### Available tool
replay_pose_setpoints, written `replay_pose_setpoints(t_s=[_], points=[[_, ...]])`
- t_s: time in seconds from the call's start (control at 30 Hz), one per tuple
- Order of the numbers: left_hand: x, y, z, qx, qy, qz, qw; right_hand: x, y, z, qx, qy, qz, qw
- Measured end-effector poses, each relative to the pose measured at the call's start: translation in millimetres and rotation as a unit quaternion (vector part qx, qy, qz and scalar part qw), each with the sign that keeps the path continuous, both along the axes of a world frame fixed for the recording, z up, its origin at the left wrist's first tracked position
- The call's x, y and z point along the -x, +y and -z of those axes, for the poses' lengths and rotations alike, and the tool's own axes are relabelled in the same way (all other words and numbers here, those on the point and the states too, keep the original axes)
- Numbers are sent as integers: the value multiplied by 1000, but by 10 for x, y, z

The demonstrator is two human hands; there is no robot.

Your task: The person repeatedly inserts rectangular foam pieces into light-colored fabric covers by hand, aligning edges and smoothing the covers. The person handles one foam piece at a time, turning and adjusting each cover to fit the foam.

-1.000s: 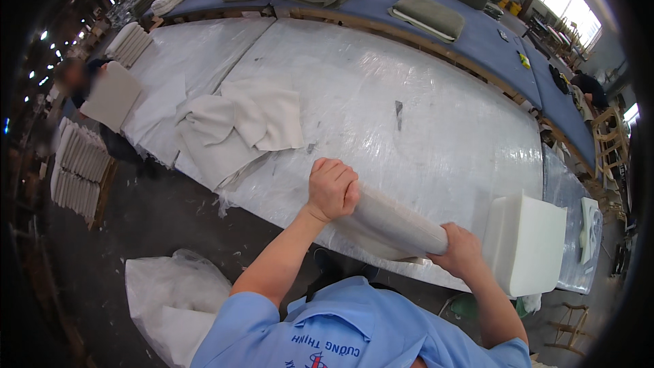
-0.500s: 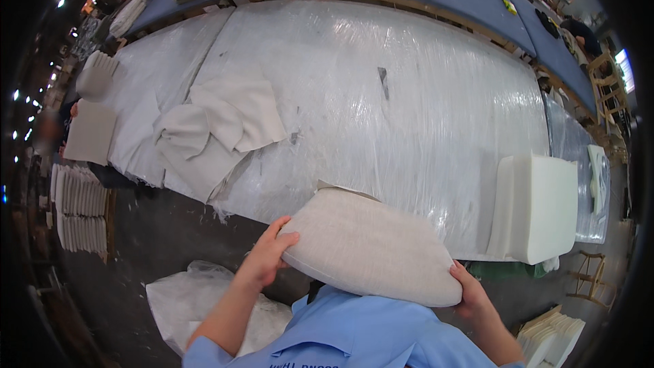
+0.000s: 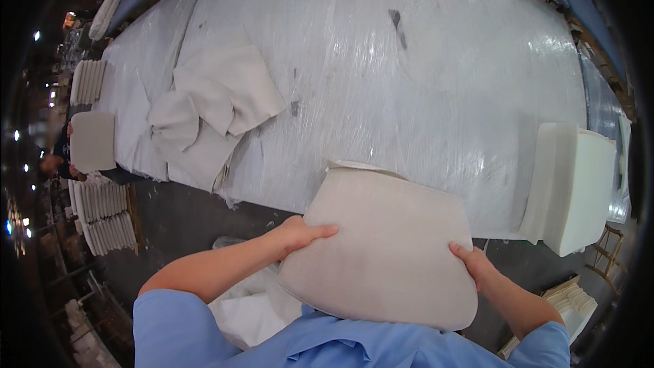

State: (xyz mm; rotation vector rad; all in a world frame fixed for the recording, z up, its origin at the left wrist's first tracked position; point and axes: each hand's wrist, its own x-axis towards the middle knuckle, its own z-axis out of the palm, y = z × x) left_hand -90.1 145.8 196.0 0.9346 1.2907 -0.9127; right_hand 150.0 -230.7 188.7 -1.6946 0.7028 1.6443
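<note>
A beige fabric-covered seat cushion (image 3: 388, 252) is held between my two hands in front of my body, its broad face turned up. My left hand (image 3: 300, 233) grips its left edge with the thumb lying on top; the other fingers are hidden underneath. On the right edge my right hand (image 3: 475, 262) is closed, thumb also on the upper face. A loose flap of cloth (image 3: 364, 166) sticks out along the cushion's far edge, at the near side of the plastic-wrapped table (image 3: 436, 109). Crumpled beige fabric pieces (image 3: 221, 99) lie on the table beyond my left hand.
White foam pads (image 3: 586, 191) stand at the table's right end. At far left a person holds another beige cushion (image 3: 93, 141), near stacked cushions (image 3: 102, 215). White plastic sheeting (image 3: 252, 313) lies on the floor left of me; more stacked pads (image 3: 575, 307) are at lower right.
The cushion has tilted so more of its upper face shows. My left hand has shifted further onto it, thumb flat on top. The view has tipped down toward me.
</note>
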Motion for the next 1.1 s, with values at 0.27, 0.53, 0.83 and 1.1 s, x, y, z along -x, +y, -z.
replay_pose_setpoints(t_s=[0.27, 0.53, 0.83, 1.1], points=[[-416, 136, 371, -57, 0, 35, 998, -230, 257, 495, 87, -65, -36, 993], [-632, 287, 1564, -161, -103, 98, 977, -421, 166, 1206, 56, -56, -112, 990], [-541, 336, 1524, -302, -152, 144, 930, -689, 30, 1689, -19, -130, -41, 990], [564, -190, -584, -63, -235, -123, 962, -89, -380, -116, -206, 8, 43, 978]])
